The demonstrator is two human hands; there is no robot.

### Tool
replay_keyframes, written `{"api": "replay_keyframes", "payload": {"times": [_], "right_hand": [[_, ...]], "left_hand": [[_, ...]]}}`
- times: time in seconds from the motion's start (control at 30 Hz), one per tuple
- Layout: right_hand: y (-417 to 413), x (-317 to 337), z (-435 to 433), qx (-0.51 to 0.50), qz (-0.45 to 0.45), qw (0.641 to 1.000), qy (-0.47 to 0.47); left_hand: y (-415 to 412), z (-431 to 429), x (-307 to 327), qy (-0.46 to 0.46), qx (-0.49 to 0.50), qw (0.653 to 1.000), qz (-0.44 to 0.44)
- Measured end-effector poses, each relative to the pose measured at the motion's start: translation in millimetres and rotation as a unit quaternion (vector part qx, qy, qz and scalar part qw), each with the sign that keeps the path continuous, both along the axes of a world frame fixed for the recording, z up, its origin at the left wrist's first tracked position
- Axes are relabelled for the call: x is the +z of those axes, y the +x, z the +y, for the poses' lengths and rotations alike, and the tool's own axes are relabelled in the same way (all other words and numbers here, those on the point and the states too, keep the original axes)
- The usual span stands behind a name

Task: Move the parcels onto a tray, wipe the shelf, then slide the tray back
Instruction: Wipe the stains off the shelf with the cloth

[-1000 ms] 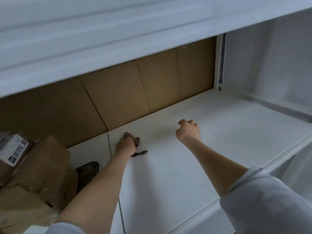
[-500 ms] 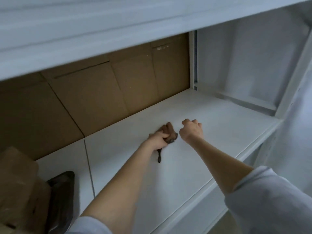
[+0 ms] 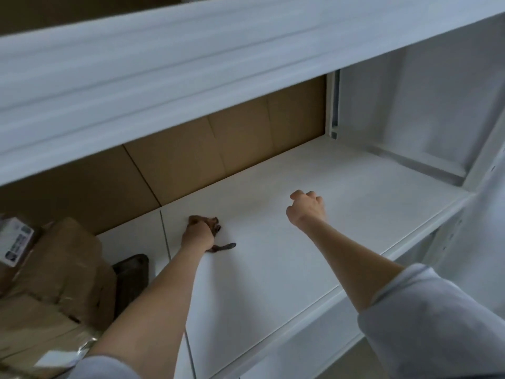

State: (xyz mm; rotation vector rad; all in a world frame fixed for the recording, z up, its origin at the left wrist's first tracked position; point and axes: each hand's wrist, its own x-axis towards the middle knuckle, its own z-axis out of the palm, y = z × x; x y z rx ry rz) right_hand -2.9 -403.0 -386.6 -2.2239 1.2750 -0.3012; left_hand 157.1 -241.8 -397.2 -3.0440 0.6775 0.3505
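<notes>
The fingers of my left hand (image 3: 198, 236) are curled tight around a brown cloth (image 3: 212, 222). The cloth is bunched up and pressed on the white shelf (image 3: 273, 283). A little tail of it sticks out by my wrist. My right hand (image 3: 306, 210) is a fist with nothing in it, further right over the shelf. I cannot tell if it touches the board. The dark tray (image 3: 132, 272) is on the shelf, left of my left arm. The brown parcels (image 3: 57, 269) are piled right against it. I cannot tell if they sit on it. Brown cardboard (image 3: 185, 160) stands along the back.
</notes>
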Motion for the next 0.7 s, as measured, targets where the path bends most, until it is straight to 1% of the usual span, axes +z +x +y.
{"api": "replay_keyframes", "payload": {"times": [0.03,0.1,0.2,0.37,0.43,0.5,0.53,0.6,0.63,0.7], "right_hand": [[-2.7,0.5,-0.3,-0.003,0.004,1.0,0.003],[-10.0,0.2,-2.7,-0.009,0.012,1.0,0.005],[-25.8,-1.7,-8.5,-0.023,0.02,0.999,0.011],[-50.5,-0.7,-22.1,-0.049,0.034,0.998,0.008],[-54.6,1.0,-22.6,-0.053,0.042,0.998,0.009],[-53.4,2.1,-19.0,-0.046,0.044,0.998,0.009],[-51.7,2.0,-16.8,-0.041,0.044,0.998,0.01],[-45.9,2.8,-8.8,-0.024,0.042,0.999,0.014],[-42.7,3.4,-4.0,-0.013,0.042,0.999,0.014],[-35.7,3.7,5.4,0.007,0.043,0.999,0.013]], "left_hand": [[0.4,1.7,0.9,0.007,-0.003,1.0,0.0],[-2.3,-3.3,-0.9,-0.021,-0.018,0.999,0.027],[-26.4,-30.3,-2.5,-0.053,-0.089,0.991,0.083],[-100.7,-77.8,-13.7,-0.126,-0.214,0.954,0.165],[-122.7,-85.0,-15.1,-0.139,-0.235,0.94,0.206],[-132.0,-83.0,-13.3,-0.152,-0.254,0.929,0.224],[-132.4,-80.7,-13.4,-0.157,-0.26,0.925,0.229],[-124.9,-71.1,-12.8,-0.159,-0.248,0.929,0.222],[-119.3,-63.6,-12.0,-0.163,-0.226,0.938,0.206],[-102.5,-44.6,-10.5,-0.191,-0.143,0.957,0.167]]}}
